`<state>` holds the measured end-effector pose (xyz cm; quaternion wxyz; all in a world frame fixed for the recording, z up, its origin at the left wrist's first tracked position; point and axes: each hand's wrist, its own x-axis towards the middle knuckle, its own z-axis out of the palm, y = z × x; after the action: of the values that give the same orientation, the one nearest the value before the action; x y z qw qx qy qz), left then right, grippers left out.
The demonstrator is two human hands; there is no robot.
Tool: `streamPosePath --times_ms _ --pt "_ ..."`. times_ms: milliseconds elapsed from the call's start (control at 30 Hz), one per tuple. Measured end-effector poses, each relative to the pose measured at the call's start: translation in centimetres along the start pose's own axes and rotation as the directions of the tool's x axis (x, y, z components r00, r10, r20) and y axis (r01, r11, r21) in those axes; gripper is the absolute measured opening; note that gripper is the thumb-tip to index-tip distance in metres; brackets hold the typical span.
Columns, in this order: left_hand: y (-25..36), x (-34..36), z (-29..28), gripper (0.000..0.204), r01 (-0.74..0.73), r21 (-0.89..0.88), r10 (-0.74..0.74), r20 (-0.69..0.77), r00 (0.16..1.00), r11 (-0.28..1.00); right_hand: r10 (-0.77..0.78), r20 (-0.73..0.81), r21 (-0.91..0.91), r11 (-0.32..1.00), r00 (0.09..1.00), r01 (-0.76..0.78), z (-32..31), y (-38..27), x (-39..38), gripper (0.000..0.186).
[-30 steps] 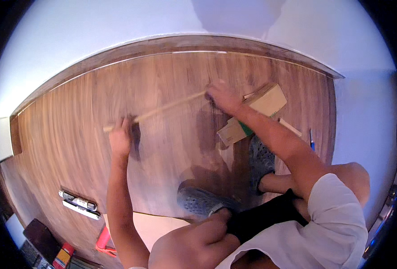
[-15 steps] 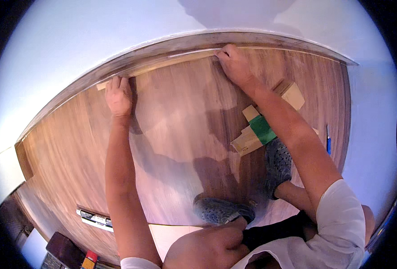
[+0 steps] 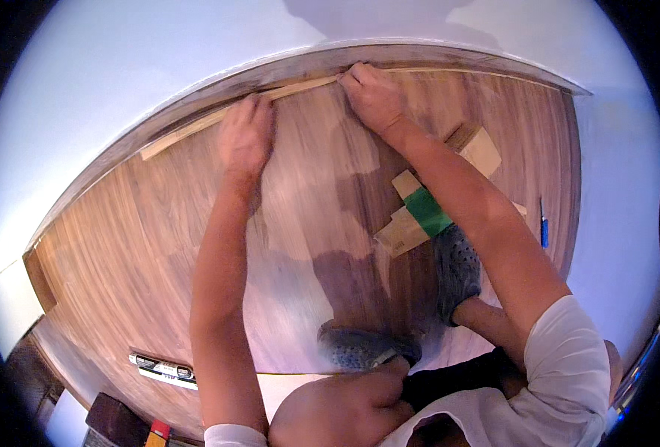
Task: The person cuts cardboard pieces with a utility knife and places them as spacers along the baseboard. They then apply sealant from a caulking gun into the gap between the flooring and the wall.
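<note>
A thin, pale wooden strip (image 3: 183, 132) lies along the foot of the wall, against the brown baseboard (image 3: 173, 112). Its left end juts out slightly from the baseboard. My left hand (image 3: 246, 138) is bent over the strip left of its middle, fingers together and slightly blurred, fingertips hidden at the strip. Further right, my right hand (image 3: 373, 98) pinches the strip between thumb and curled fingers close to the baseboard. The strip's front edge shows between the two hands.
On the wood-look floor (image 3: 158, 223) lie cardboard pieces with green tape (image 3: 427, 211), a pale block (image 3: 481, 153) and a blue-handled tool (image 3: 544, 231). A black-and-white spirit level (image 3: 162, 367) is at lower left. My feet in perforated clogs (image 3: 360, 347) are close by.
My left hand has moved right along the strip, closer to my right hand, uncovering more of the strip's left end. My right hand has shifted slightly left. That left end now sits further left.
</note>
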<state>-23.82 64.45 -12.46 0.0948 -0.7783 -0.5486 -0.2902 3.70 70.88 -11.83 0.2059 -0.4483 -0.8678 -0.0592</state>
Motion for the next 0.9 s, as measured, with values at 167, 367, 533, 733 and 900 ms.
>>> streamPosePath --times_ms 167,367,533,733,900 --pt "3.9 4.3 3.1 0.015 -0.108 -0.105 0.109 0.009 0.994 0.989 0.107 0.018 0.224 0.969 0.994 -0.109 -0.5 0.7 -1.4 0.027" --pt "5.0 4.5 4.7 0.006 -0.08 -0.109 0.079 -0.005 0.997 0.991 0.192 -0.033 0.093 0.978 0.981 -0.189 -1.1 1.9 -4.6 0.029" --pt "5.3 5.0 5.0 0.008 -0.125 -0.074 0.125 -0.004 0.992 0.989 0.241 -0.099 0.046 0.97 0.965 -0.238 -0.8 1.6 -4.4 0.028" --pt "5.2 5.2 5.1 0.007 -0.131 -0.033 0.131 0.012 0.991 0.991 0.149 -0.094 0.021 0.989 0.984 -0.148 -0.3 3.3 -2.5 0.017" --pt "5.3 4.8 5.5 0.007 -0.079 -0.004 0.079 -0.056 0.995 0.997 0.024 -0.038 0.056 0.998 0.999 -0.022 -0.9 4.1 -1.7 0.01"
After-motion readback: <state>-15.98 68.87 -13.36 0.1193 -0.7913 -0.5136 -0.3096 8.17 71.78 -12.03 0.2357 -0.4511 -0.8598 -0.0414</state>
